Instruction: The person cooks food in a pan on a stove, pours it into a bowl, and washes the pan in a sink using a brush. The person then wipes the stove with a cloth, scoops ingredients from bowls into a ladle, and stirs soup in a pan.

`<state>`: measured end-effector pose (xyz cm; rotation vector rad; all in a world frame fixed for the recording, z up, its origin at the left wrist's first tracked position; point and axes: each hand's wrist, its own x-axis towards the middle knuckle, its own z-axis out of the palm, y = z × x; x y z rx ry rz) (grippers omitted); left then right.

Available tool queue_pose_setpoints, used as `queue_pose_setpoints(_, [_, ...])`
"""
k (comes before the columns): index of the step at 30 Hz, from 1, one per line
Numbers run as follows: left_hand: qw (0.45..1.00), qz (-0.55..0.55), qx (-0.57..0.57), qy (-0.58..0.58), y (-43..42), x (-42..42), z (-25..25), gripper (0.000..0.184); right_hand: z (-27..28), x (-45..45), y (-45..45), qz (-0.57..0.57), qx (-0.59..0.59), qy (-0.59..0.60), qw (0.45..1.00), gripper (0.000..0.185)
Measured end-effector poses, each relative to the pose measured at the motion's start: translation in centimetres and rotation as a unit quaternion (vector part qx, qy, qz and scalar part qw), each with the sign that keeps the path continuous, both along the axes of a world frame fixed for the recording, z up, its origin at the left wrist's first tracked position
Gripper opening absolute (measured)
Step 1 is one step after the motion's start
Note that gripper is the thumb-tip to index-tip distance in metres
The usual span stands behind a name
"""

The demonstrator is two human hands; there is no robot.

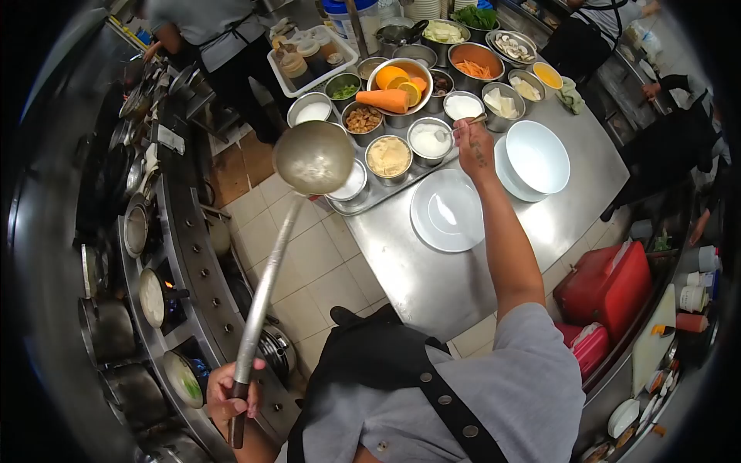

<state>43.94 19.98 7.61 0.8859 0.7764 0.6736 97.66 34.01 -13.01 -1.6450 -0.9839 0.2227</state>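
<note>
My left hand (pixel 232 397) is closed around the dark handle of a long metal ladle (pixel 314 157), whose bowl hangs beside the table's ingredient pots. With my right hand (pixel 473 151) I pinch a small spoon (pixel 443 135), its tip at a metal pot of white powder (pixel 429 140). Left of that pot is one of tan powder (pixel 388 157); another white pot (pixel 463 106) stands behind my fingers. Below my right wrist lies a white plate (pixel 448 210), and to its right a white bowl (pixel 538 157) rests on another plate.
Metal table (pixel 401 266) ahead; on it, a bowl of oranges and a carrot (pixel 384 100) and a bottle tray (pixel 314 60). Stove (pixel 202 270) with pans on the left. Red containers (pixel 606 289) at right. Other people (pixel 220 46) stand beyond the table and at right.
</note>
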Motion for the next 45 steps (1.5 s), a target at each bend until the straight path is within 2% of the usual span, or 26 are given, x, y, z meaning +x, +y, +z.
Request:
queue_pose_setpoints(3, [0.998, -0.042, -0.013, 0.051, 0.9, 1.7, 0.4, 0.071, -0.3, -0.8, -0.4, -0.026, 0.035, 0.099, 0.994, 0.027])
queue_pose_setpoints(7, [0.993, -0.041, 0.024, 0.111, 1.6, 3.9, 0.3, 0.072, -0.8, -1.2, -0.2, -0.043, 0.04, 0.185, 0.981, 0.029])
queue_pose_setpoints(9, [0.99, -0.04, 0.029, 0.134, 2.0, 4.7, 0.7, 0.073, -0.6, -1.0, 0.0, -0.054, 0.02, 0.186, 0.981, 0.03])
queue_pose_setpoints(16, [0.991, -0.051, 0.033, 0.116, 3.0, 5.7, 0.7, 0.071, -1.2, 0.3, 0.3, -0.077, 0.014, 0.236, 0.969, 0.03])
queue_pose_setpoints(22, [0.99, -0.089, 0.012, 0.109, 4.1, 6.3, 0.5, 0.071, 0.5, 1.3, -0.1, -0.068, 0.043, 0.356, 0.931, 0.026])
queue_pose_setpoints(28, [0.991, -0.115, -0.022, 0.072, 5.0, 7.3, -0.9, 0.071, 5.4, -2.3, 0.4, 0.019, 0.106, 0.329, 0.938, 0.026])
queue_pose_setpoints(31, [0.992, -0.108, -0.057, 0.004, 4.9, 7.3, -1.4, 0.071, 9.2, -7.8, -0.7, 0.11, 0.073, 0.116, 0.984, 0.028])
queue_pose_setpoints(33, [0.992, -0.094, -0.08, -0.032, 4.5, 6.6, -1.1, 0.071, 9.4, -8.1, -0.7, 0.046, 0.12, -0.007, 0.992, 0.029])
queue_pose_setpoints(35, [0.992, -0.083, -0.079, -0.049, 3.9, 5.4, -1.0, 0.071, 8.5, -7.3, -0.4, 0.023, 0.139, 0.083, 0.987, 0.028])
queue_pose_setpoints(36, [0.993, -0.08, -0.067, -0.048, 3.5, 4.3, -1.0, 0.07, 8.2, -7.0, -0.5, 0.007, 0.088, 0.105, 0.991, 0.029])
queue_pose_setpoints(40, [0.999, -0.039, -0.018, 0.029, 1.9, 0.7, -0.1, 0.073, 5.0, -7.6, -0.2, 0.033, 0.011, 0.066, 0.997, 0.031])
queue_pose_setpoints(42, [0.997, -0.003, -0.003, 0.077, 1.2, -0.2, 0.4, 0.075, 3.7, -8.0, 0.1, 0.039, -0.011, 0.084, 0.996, 0.031])
queue_pose_setpoints(45, [0.995, 0.044, 0.023, 0.088, 0.6, -1.2, 0.0, 0.074, 3.7, -8.6, 0.1, 0.039, -0.022, 0.107, 0.993, 0.032])
